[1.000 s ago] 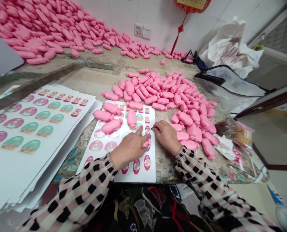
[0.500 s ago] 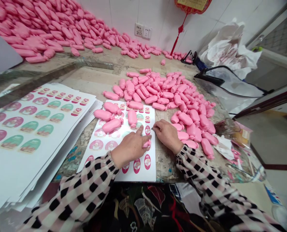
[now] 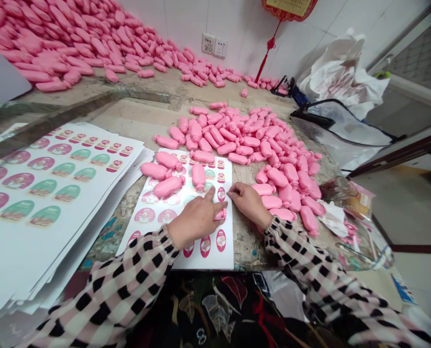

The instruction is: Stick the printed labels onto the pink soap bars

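Observation:
My left hand (image 3: 197,217) rests over a white sheet of stickers (image 3: 182,263), its index finger stretched forward and its other fingers curled round a small pink bottle (image 3: 220,214), whose end pokes out. By the sheet's right edge, my right hand (image 3: 249,202) is pinched, thumb against index finger, beside an oval pink sticker (image 3: 221,194). What sits between those fingertips is too small to make out. Several more pink bottles (image 3: 170,185) lie on the upper part of the sheet. Behind and right of my hands spreads a pile of the same bottles (image 3: 251,141).
Stacked sticker sheets (image 3: 66,193) lie at the left. A larger heap of pink bottles (image 3: 73,38) fills the back left along the wall. Crumpled white paper (image 3: 346,77), a clear zip bag (image 3: 342,125) and plastic scraps (image 3: 367,251) are at the right. A wooden bar (image 3: 92,108) crosses the table's left side.
Both hands hold almost the same places and grips. The view has shifted very slightly; nothing has visibly been picked up or let go.

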`<control>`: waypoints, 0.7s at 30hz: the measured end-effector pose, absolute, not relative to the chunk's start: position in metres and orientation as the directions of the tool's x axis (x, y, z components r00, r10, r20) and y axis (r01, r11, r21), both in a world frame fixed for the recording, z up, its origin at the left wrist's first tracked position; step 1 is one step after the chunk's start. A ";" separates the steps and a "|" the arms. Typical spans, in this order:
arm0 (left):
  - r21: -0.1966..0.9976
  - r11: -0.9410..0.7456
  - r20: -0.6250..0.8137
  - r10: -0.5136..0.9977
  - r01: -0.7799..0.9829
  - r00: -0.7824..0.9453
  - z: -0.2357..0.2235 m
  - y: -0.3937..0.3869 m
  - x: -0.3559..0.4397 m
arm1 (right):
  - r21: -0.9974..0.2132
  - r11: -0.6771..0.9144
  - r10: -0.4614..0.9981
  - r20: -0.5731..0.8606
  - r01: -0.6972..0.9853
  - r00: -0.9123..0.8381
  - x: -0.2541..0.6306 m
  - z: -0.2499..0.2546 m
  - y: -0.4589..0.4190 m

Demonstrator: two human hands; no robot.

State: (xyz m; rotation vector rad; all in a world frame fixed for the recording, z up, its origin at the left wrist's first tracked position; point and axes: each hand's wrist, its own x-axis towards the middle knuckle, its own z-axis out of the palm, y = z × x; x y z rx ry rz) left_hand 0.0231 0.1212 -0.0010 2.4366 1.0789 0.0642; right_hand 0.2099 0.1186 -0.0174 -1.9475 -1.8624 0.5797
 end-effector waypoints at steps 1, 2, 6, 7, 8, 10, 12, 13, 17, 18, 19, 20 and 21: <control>0.427 -0.585 -0.142 0.709 0.690 0.690 -0.001 0.121 0.023 | -0.555 -0.057 0.998 -0.041 0.830 0.041 0.210 -0.018 0.119; 0.418 -0.592 -0.145 0.705 0.689 0.694 -0.001 0.122 0.023 | -0.564 -0.061 0.998 -0.047 0.824 0.042 0.209 -0.018 0.119; 0.383 -0.620 -0.190 0.673 0.685 0.715 0.000 0.126 0.024 | -0.561 -0.107 0.994 -0.093 0.821 0.065 0.207 -0.012 0.120; 0.375 -0.625 -0.206 0.664 0.685 0.719 0.001 0.127 0.024 | -0.551 -0.130 0.991 -0.106 0.824 0.086 0.206 -0.010 0.121; 0.368 -0.629 -0.222 0.656 0.685 0.721 0.001 0.128 0.025 | -0.539 -0.156 0.987 -0.117 0.828 0.110 0.205 -0.009 0.122; 0.360 -0.632 -0.248 0.644 0.686 0.723 0.002 0.130 0.027 | -0.518 -0.207 0.978 -0.141 0.830 0.156 0.203 -0.006 0.125; 0.355 -0.634 -0.259 0.639 0.687 0.724 0.003 0.131 0.029 | -0.509 -0.247 0.968 -0.168 0.825 0.186 0.201 -0.004 0.128; 0.352 -0.635 -0.261 0.639 0.688 0.723 0.004 0.131 0.029 | -0.506 -0.261 0.964 -0.181 0.822 0.195 0.201 -0.003 0.129; 0.350 -0.628 -0.260 0.648 0.695 0.716 0.007 0.129 0.031 | -0.455 -0.279 0.959 -0.176 0.845 0.222 0.197 0.003 0.130; 0.354 -0.625 -0.257 0.650 0.695 0.715 0.007 0.129 0.031 | -0.435 -0.279 0.959 -0.167 0.856 0.228 0.196 0.005 0.130; 0.360 -0.623 -0.253 0.652 0.695 0.715 0.008 0.129 0.031 | -0.416 -0.276 0.960 -0.159 0.866 0.230 0.195 0.006 0.130; 0.367 -0.620 -0.250 0.653 0.694 0.715 0.008 0.129 0.031 | -0.401 -0.272 0.962 -0.150 0.875 0.230 0.193 0.007 0.130; 0.373 -0.616 -0.249 0.654 0.694 0.714 0.008 0.129 0.030 | -0.391 -0.264 0.964 -0.143 0.882 0.226 0.192 0.009 0.130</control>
